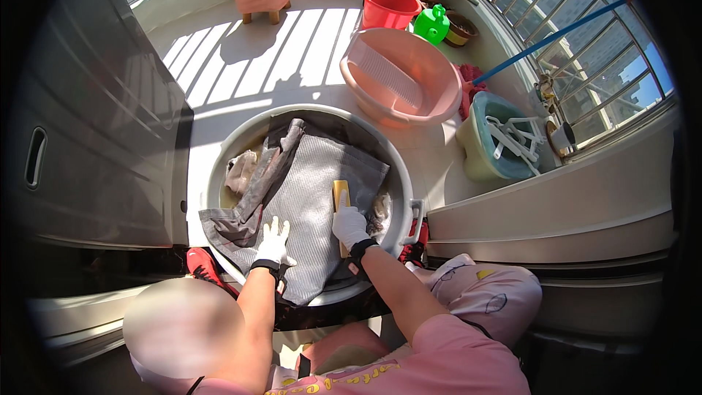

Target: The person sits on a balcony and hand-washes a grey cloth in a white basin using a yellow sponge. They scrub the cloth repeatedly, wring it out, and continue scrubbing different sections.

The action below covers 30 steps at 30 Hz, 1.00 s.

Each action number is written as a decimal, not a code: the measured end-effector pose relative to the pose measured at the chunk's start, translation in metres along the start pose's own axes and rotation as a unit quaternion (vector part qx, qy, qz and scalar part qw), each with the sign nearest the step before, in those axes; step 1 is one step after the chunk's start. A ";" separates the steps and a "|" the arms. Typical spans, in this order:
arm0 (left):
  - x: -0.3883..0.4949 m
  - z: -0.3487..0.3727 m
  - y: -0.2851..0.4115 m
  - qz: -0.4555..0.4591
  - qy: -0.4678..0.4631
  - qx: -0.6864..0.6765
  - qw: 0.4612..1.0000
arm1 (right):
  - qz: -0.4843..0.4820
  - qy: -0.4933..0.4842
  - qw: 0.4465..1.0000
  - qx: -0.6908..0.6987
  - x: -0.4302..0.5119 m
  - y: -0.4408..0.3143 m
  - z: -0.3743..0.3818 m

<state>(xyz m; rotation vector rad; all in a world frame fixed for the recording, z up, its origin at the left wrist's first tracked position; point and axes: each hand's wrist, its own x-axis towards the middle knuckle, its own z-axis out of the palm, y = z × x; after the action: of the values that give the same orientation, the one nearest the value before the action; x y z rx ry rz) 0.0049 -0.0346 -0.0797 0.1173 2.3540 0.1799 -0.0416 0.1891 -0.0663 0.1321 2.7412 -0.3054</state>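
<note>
A large round grey tub (pixel 403 175) with a side handle stands right in front of me. Draped inside it and over its near left rim is a wet grey quilted cloth (pixel 307 192) with dark edging. My left hand (pixel 274 244), in a white glove, lies spread on this cloth with nothing in it. On the right part of the cloth, my white-gloved right hand (pixel 351 225) grips a long yellow brush-like block (pixel 340 189), index finger stretched along its top. Its underside is hidden. Crumpled fabric (pixel 241 170) shows at the tub's left side.
Beyond the tub stand a pink basin (pixel 359 96) with a washboard (pixel 386 74), a red bucket (pixel 389 5) and a green watering can (pixel 433 24). A teal bucket (pixel 482 145) holds white hangers. A blue-handled mop (pixel 548 41) leans right. A grey appliance (pixel 109 120) borders the left.
</note>
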 end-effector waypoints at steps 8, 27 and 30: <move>-0.001 0.000 -0.001 0.009 -0.002 -0.008 1.000 | 0.159 -0.106 0.978 0.083 0.008 0.019 -0.004; -0.004 0.003 -0.001 0.021 0.011 0.007 1.000 | -0.128 -0.005 0.989 0.069 -0.026 -0.034 0.028; -0.025 0.001 0.006 0.018 -0.026 0.025 0.999 | -0.058 0.121 0.987 -0.085 -0.006 -0.011 0.011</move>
<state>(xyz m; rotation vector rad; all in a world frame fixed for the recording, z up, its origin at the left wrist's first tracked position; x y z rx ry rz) 0.0238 -0.0321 -0.0616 0.1871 2.3055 0.1332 -0.0333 0.1757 -0.0714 -0.0384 3.0066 -0.0902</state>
